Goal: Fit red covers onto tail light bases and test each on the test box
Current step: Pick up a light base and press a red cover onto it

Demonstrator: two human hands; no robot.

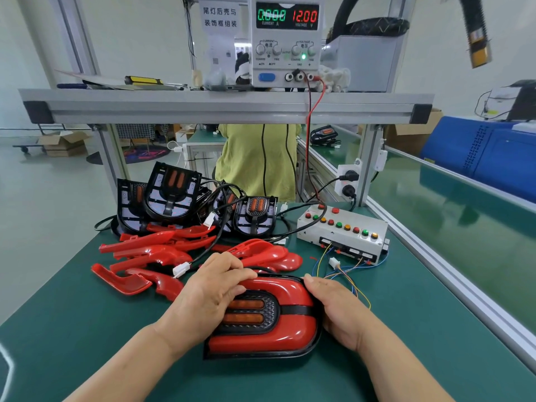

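**Bench from the head camera; clock bearings are taken from the tail light.**

The tail light (290, 295) lies flat on the green mat (87, 329) close in front of me. Its red cover is seated on the black base and its two orange strips face up. My left hand (211, 288) lies over the 10 o'clock corner, fingers curled down on the cover's upper edge and partly hiding the strips. My right hand (339, 311) clasps the 3 o'clock end, thumb on the upper corner and fingers wrapped round the edge.

- **10 to 12 o'clock:** loose covers (150, 256) lie in two tangled heaps, the left one larger. They overlap too much for me to count. A white plug (181, 269) rests on the left heap, just beside my left fingers.
- **11 to 12 o'clock, behind the heaps:** four bases (171, 192) lean upright, one of them half hidden by its neighbours. Black cables loop among them.
- **1 o'clock:** one test box (342, 230) sits apart from the tail light. I count a row of nine red, green and orange buttons, one green lit, and two more red ones behind. Thin coloured wires (345, 271) trail from its front face. One ends in a white connector (334, 262) on the mat, between the box and my right hand.
- **12 o'clock, high:** a shelf (226, 107) carries one power supply (285, 39) reading 0.000 A and 12.00 V. A red lead (307, 146) drops from it toward the bench.
- **12 o'clock, below the shelf:** one person (258, 161) in a green top stands behind the bench.
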